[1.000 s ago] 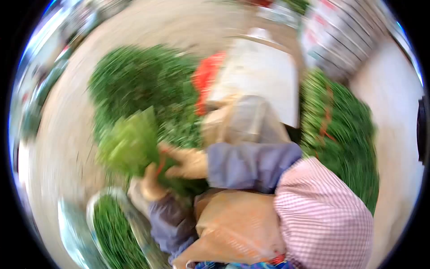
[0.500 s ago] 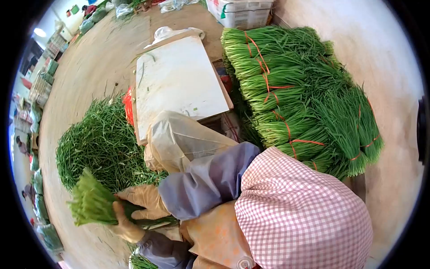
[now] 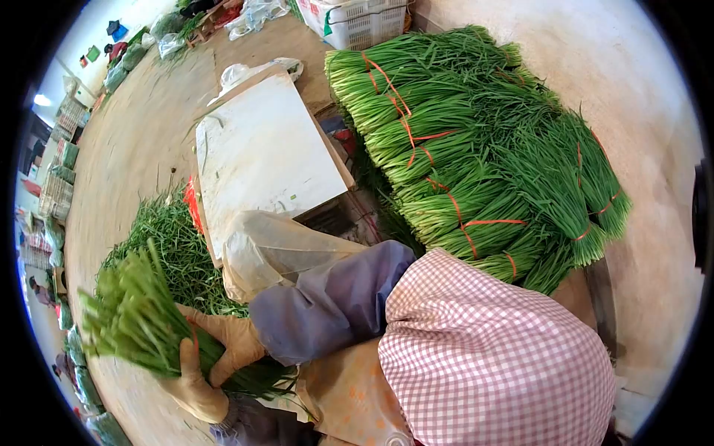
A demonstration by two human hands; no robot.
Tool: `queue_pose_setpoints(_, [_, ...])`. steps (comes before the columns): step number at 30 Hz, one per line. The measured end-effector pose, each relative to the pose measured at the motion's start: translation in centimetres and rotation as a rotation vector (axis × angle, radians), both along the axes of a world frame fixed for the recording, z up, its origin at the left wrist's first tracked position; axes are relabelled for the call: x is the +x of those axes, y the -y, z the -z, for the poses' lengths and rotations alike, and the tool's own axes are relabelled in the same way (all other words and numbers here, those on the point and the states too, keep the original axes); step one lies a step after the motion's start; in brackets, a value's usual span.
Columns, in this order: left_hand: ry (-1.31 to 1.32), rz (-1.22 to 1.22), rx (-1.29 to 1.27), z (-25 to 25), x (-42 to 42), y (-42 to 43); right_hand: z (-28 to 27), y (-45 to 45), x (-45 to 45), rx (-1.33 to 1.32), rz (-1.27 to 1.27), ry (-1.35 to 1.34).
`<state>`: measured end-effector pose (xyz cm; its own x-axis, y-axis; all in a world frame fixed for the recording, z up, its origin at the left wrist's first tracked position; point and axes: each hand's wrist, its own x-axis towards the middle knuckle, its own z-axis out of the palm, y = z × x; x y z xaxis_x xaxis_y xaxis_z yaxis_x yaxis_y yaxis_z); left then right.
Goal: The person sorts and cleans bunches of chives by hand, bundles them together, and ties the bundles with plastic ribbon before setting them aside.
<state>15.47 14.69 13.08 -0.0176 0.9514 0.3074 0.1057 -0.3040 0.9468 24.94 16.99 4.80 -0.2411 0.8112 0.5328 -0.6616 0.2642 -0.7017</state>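
A bunch of green chives [image 3: 137,316] is held at the lower left, its pale cut ends fanned toward the upper left and its leaf ends hanging by the apron. My right hand [image 3: 227,338], in a tan glove, wraps it from the upper side. From below, my left hand [image 3: 195,390], also gloved, grips the same bunch with its thumb up along the stalks. A thin reddish strip shows on the bunch between the hands. Behind the bunch lies a loose heap of green leaves [image 3: 167,249] on the floor.
A white board [image 3: 256,145] with a few scraps stands ahead of my plastic-covered knee [image 3: 279,249]. Chive bundles tied with orange bands [image 3: 454,149] are stacked at right against the wall. A white crate [image 3: 364,26] sits behind them. Filled bags line the far left.
The view has shifted, so the board and stack sit further left. The chive bunch has tilted up and looks larger, its cut ends more spread. Both hands still hold it.
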Motion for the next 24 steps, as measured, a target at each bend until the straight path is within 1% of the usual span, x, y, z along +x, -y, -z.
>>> queue_pose_setpoints(2, [-0.177,0.042,-0.031,-0.6,0.2,-0.4,-0.8,0.5,0.6,-0.102,-0.029,-0.083])
queue_pose_setpoints(5, [-0.319,0.082,0.037,-2.2,1.7,-0.7,-1.8,0.4,2.5,-0.242,0.038,-0.027])
queue_pose_setpoints(6, [-0.364,0.137,0.031,-2.9,1.9,-0.9,-2.9,0.7,3.4,-0.162,0.165,-0.044])
queue_pose_setpoints(9, [-0.313,0.261,0.162,-3.3,3.3,-1.3,-3.9,0.0,5.4,-0.283,0.208,-0.1])
queue_pose_setpoints(10, [-0.251,0.309,0.113,-3.7,4.3,-0.9,-5.5,0.7,7.1,-0.353,0.068,-0.283])
queue_pose_setpoints(13, [-0.086,0.433,-0.136,-2.6,4.1,-0.6,-6.8,0.7,10.3,-0.39,-0.041,-0.522])
queue_pose_setpoints(14, [-0.057,0.435,-0.261,-2.0,3.9,-0.4,-6.3,0.0,11.3,-0.348,0.013,-0.498])
queue_pose_setpoints(15, [-0.17,0.474,-0.318,-0.5,2.4,-1.2,-5.8,-0.6,12.2,-0.307,0.062,-0.475])
queue_pose_setpoints(16, [-0.163,0.549,-0.484,1.8,0.5,-2.1,-5.9,-0.3,13.0,-0.311,0.127,-0.506])
queue_pose_setpoints(17, [-0.19,0.596,-0.569,2.6,0.0,-2.1,-6.2,0.3,14.3,-0.338,0.105,-0.51])
queue_pose_setpoints(18, [-0.223,0.643,-0.653,3.3,-0.4,-2.1,-5.5,0.1,15.3,-0.361,0.135,-0.506])
queue_pose_setpoints(19, [-0.295,0.666,-0.655,3.2,0.2,-1.5,-4.8,0.0,16.3,-0.385,0.173,-0.506])
queue_pose_setpoints(21, [-0.392,0.787,-0.795,3.1,0.8,-1.8,-4.2,0.9,17.8,-0.431,0.208,-0.532])
queue_pose_setpoints(23, [-0.464,0.692,-0.668,5.6,-2.5,-2.8,-3.2,1.9,19.3,-0.528,0.179,-0.545])
queue_pose_setpoints(24, [-0.39,0.727,-0.73,4.8,-1.9,-2.9,-3.2,2.3,20.5,-0.562,0.171,-0.514])
